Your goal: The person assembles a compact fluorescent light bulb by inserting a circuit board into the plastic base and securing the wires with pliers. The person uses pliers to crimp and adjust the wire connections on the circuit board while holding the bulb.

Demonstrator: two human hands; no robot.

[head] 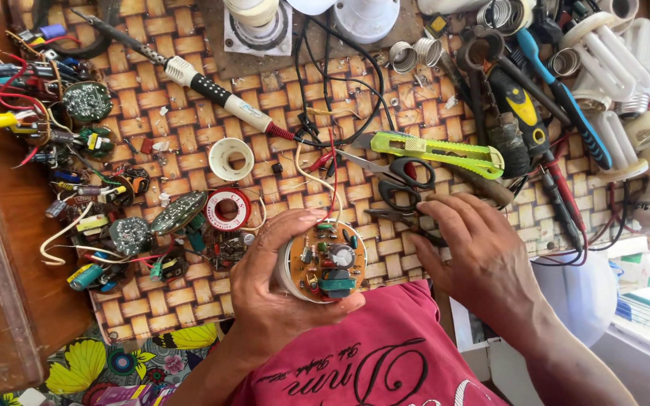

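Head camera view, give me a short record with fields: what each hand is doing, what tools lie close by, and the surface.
left hand: left hand holds a round circuit board in a white lamp base, component side up
right hand: right hand rests flat on the mat, fingertips by the black-handled scissors; nothing in its grip
nearby tools: soldering iron, yellow-green utility knife, solder spool
surface: woven mat
left side: heap of loose circuit boards and wires
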